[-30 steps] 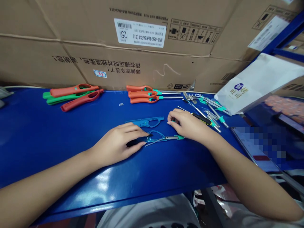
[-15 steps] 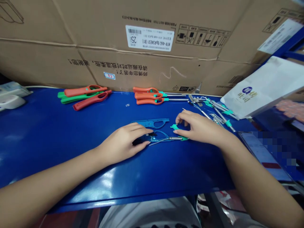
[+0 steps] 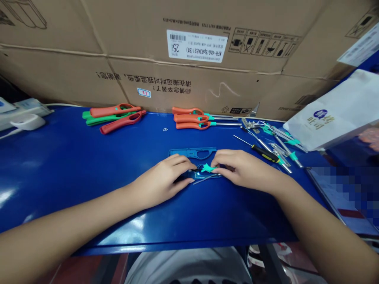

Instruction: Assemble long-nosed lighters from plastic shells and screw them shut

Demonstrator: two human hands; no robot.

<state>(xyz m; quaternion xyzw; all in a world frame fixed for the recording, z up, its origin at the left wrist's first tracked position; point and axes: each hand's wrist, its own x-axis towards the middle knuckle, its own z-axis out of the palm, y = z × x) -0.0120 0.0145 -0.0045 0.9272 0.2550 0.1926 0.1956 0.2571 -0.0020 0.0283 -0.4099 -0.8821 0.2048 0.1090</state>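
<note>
My left hand (image 3: 166, 179) rests on a blue lighter half-shell (image 3: 198, 173) lying on the blue table (image 3: 74, 165), fingers curled and pressing it down. Coming from the right, my right hand (image 3: 241, 169) pinches a small teal plastic piece (image 3: 207, 168) just above that shell, where a thin metal tube also lies. A second blue half-shell (image 3: 192, 152) lies just behind both hands.
Orange and green lighter shells (image 3: 114, 115) lie at the back left, three orange lighters with tubes (image 3: 195, 118) at the back middle. A yellow-black screwdriver (image 3: 262, 152) and several metal tubes with teal ends (image 3: 281, 140) lie right. Cardboard boxes (image 3: 192, 59) wall the back; a white bag (image 3: 334, 114) stands right.
My right hand picked up the small teal piece and carried it left onto the blue shell under my left hand. The view shifted slightly right.
</note>
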